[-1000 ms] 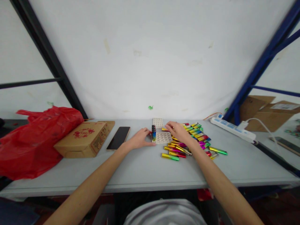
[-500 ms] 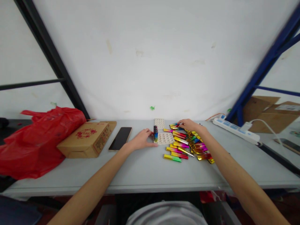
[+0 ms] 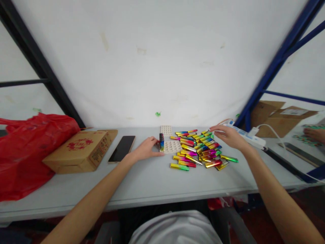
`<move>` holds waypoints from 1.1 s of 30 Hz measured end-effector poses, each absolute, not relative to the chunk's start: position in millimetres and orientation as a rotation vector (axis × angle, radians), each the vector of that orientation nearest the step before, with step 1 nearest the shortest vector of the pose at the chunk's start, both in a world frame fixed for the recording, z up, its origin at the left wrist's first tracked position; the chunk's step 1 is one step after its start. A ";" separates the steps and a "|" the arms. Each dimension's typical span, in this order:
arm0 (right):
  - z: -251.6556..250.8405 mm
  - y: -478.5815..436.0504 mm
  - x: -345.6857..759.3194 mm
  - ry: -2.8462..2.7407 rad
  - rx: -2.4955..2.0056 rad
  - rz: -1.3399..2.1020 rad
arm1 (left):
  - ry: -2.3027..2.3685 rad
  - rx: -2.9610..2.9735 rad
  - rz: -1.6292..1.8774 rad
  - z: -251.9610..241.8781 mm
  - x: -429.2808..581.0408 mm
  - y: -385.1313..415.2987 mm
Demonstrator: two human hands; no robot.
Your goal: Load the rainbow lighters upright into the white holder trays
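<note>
My left hand (image 3: 146,149) rests at the left edge of a white tray (image 3: 174,146) with a grid of round holes. Its thumb and fingers are spread beside a short row of upright lighters (image 3: 161,144) with dark tops, along the tray's left side. To the right of the tray lies a loose pile of shiny lighter-like sticks (image 3: 203,145) in gold, red, blue, green and magenta. My right hand (image 3: 230,135) hovers at the pile's far right edge, fingers stretched out and nothing visible in them.
A second white holed tray (image 3: 166,130) lies behind the first, near the wall. Left are a phone (image 3: 122,149), a cardboard box (image 3: 78,149) and a red plastic bag (image 3: 38,152). A power strip (image 3: 250,138) lies right; another person's hand (image 3: 315,135) shows beyond the blue frame.
My right hand has moved right, off the back of the pile, and its fingers have straightened. The sticks there are spread wider. My left hand stays by the tray; the view has turned right.
</note>
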State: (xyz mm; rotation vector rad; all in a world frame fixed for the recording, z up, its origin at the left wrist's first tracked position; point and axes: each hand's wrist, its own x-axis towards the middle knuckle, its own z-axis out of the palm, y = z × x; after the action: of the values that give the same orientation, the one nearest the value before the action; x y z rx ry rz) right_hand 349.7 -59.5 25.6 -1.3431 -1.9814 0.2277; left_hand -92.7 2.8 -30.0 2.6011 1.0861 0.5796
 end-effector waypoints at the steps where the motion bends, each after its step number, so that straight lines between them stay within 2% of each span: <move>1: 24.8 -69.2 357.8 -1.959 -1.349 0.210 | 1.085 2.600 0.576 -30.6 -92.8 3.5; 5: 15.6 -99.5 375.5 -1.907 -1.397 0.119 | 1.086 2.595 0.566 -31.6 -93.1 4.5; 11: -6.0 -109.2 368.6 -1.802 -1.580 0.165 | 1.094 2.585 0.558 -30.5 -93.5 3.4; 17: -15.1 -54.4 367.3 -2.073 -1.770 -0.002 | 1.105 2.598 0.583 -30.8 -93.9 3.4; 22: -12.1 7.9 368.0 -1.966 -2.168 -0.216 | 1.113 2.595 0.580 -29.5 -93.4 1.7; 25: -19.7 29.2 365.9 -1.931 -2.297 -0.167 | 1.108 2.597 0.594 -29.4 -93.4 1.2; 33: -43.5 35.8 367.4 -1.756 -2.080 -0.138 | 1.083 2.588 0.617 -33.2 -94.1 4.4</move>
State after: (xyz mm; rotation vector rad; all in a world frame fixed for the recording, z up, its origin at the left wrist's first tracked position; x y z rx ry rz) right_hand 367.4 35.8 -43.5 -2.0799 -1.7562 -0.1384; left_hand -94.1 4.4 -33.2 2.5881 1.0832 0.6170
